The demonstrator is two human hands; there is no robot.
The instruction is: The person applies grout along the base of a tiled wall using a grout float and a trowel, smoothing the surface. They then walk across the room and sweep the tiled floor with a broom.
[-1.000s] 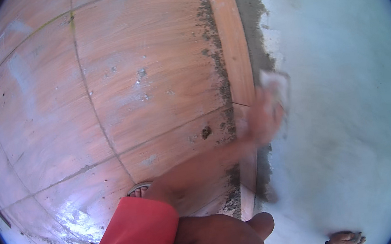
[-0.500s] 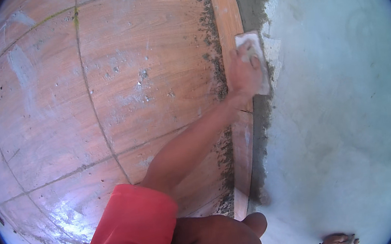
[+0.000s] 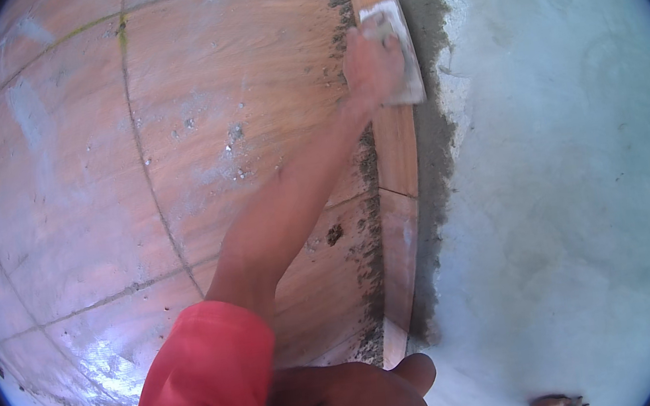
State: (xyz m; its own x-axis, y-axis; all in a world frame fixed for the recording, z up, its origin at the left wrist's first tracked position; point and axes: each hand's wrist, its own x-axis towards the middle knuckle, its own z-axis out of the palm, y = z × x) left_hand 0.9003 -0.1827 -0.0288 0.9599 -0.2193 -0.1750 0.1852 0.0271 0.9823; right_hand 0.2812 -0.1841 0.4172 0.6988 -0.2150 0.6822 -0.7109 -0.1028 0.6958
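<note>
My left hand (image 3: 371,61), slightly blurred, is closed on a pale rectangular float (image 3: 408,73), which lies over a narrow wood-patterned tile strip (image 3: 393,151) and the edge of a dark grey mortar band (image 3: 439,150). My left arm stretches up from a red sleeve at the lower left. At the bottom right, my right hand (image 3: 555,405) is partly cut off by the frame, its fingers lying on the pale grey plastered surface (image 3: 557,200).
Large wood-patterned tiles (image 3: 75,191) with grey smears and grit cover the left side. Dark crumbs run beside the tile strip, and a dark clump (image 3: 335,234) sits on a tile. My bare bent knee (image 3: 347,401) fills part of the bottom middle.
The float in my left hand has moved up and leftward along the strip, away from me, uncovering more mortar band. My right hand has shifted slightly down and left in view.
</note>
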